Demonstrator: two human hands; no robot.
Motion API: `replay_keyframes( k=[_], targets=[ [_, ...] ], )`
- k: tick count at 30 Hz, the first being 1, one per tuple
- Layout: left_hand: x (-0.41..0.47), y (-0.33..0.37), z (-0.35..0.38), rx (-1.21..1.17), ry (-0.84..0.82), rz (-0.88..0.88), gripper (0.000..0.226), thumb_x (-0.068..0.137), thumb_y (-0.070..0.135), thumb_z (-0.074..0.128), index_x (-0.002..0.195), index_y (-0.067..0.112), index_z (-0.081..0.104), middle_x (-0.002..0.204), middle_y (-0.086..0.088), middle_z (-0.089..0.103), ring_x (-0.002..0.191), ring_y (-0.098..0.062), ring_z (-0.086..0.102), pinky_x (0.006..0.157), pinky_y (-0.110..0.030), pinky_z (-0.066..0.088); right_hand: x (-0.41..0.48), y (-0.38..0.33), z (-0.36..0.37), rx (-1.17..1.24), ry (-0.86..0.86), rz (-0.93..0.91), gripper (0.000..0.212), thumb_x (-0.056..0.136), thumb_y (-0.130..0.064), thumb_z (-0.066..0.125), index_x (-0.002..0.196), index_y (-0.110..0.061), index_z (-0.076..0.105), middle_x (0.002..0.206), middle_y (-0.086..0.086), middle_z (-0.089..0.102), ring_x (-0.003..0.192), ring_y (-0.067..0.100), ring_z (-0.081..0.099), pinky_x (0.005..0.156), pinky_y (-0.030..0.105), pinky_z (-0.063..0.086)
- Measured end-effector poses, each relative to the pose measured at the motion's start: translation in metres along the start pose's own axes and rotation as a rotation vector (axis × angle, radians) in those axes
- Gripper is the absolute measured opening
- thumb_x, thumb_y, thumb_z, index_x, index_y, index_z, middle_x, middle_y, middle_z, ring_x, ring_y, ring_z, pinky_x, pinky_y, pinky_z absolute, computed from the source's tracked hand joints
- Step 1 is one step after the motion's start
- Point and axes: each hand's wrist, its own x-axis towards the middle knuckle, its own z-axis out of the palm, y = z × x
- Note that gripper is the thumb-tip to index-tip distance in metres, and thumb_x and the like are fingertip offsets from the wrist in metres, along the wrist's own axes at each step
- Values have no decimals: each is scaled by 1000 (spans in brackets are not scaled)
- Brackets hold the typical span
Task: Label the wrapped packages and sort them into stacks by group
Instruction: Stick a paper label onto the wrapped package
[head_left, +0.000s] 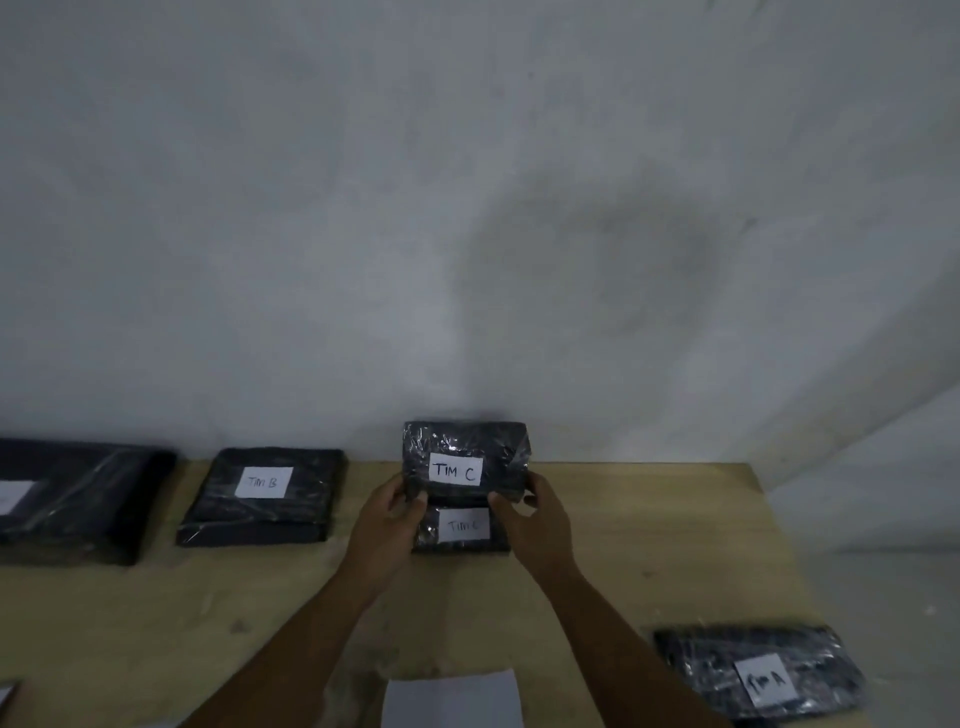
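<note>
Two hands hold a black wrapped held package (465, 449), its white label reading "TIM C", over the far edge of a second package (462, 543) with the same label, which lies flat on the wooden counter (675, 545); whether the two touch cannot be told. The left hand (392, 512) grips the left edge with curled fingers and thumb; the right hand (530, 512) grips the right edge in the same way; the label faces the camera, and the upper edge stands before the grey wall (467, 208). Left of the left hand lies a TIM B package (262, 514); farther left, at the frame's edge, a larger package (88, 499), its label only partly in view. Right of the right forearm and nearer the person lies a Tim A package (717, 660), slightly blurred; between the forearms, at the bottom edge, lies a white sheet of paper (449, 699).
</note>
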Motion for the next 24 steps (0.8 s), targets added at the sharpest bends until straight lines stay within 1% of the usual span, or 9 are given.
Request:
replay_keyframes(
  k=[2,7,8,10,12,15,17,20,24],
  targets=[
    [5,-3,3,5,-9,-37,25,95,9,54,118,19,58,105,11,61,93,5,56,63,-2,41,9,3,5,-38,-7,4,33,86,-23,70,115,-11,60,98,-5,61,88,7,53,59,0,40],
    [10,-5,5,-24,-5,-67,33,94,7,56,125,15,53,108,9,58,92,4,54,69,-5,40,12,15,10,-65,-15,13,43,86,-30,69,124,-13,57,107,0,64,96,9,54,63,3,40],
    [9,-5,5,-30,0,-77,32,94,7,56,124,15,52,107,9,57,91,4,53,67,-4,40,10,16,11,-66,-15,16,48,86,-31,69,127,-12,55,112,3,64,100,9,54,67,5,39],
    [4,-1,5,-24,18,-72,28,93,7,56,119,18,52,102,14,55,94,0,52,68,-5,39,7,20,9,-58,-3,33,60,85,-35,70,135,-10,49,124,7,60,112,15,54,83,18,43],
    [-3,6,5,18,47,-9,25,93,6,57,109,23,49,94,20,52,97,-7,53,73,-15,43,1,22,3,-37,12,64,66,85,-38,69,139,-9,44,133,9,55,120,20,51,90,26,43],
    [-22,14,10,119,148,93,27,90,2,59,101,22,46,85,22,45,83,-1,50,78,-23,38,-16,27,-14,-2,55,79,56,87,-35,67,134,-12,47,130,5,55,117,18,52,88,26,42],
    [-35,9,15,137,202,103,26,88,3,62,102,20,48,85,12,49,81,-2,50,77,-24,38,-32,32,-29,25,99,62,45,87,-30,68,125,-14,51,122,0,58,111,17,55,85,24,42],
    [-59,-3,32,97,95,4,20,89,12,63,104,18,51,90,0,56,86,-15,56,71,-24,44,-57,42,-57,40,139,57,36,87,-27,69,118,-15,54,113,-2,60,104,16,57,82,23,43],
    [-97,-15,71,115,-118,-100,15,91,13,59,105,17,57,98,-1,63,86,-13,59,65,-23,44,-85,64,-103,20,223,59,26,89,-25,67,111,-14,58,106,1,61,101,18,57,82,28,45]
  ],
)
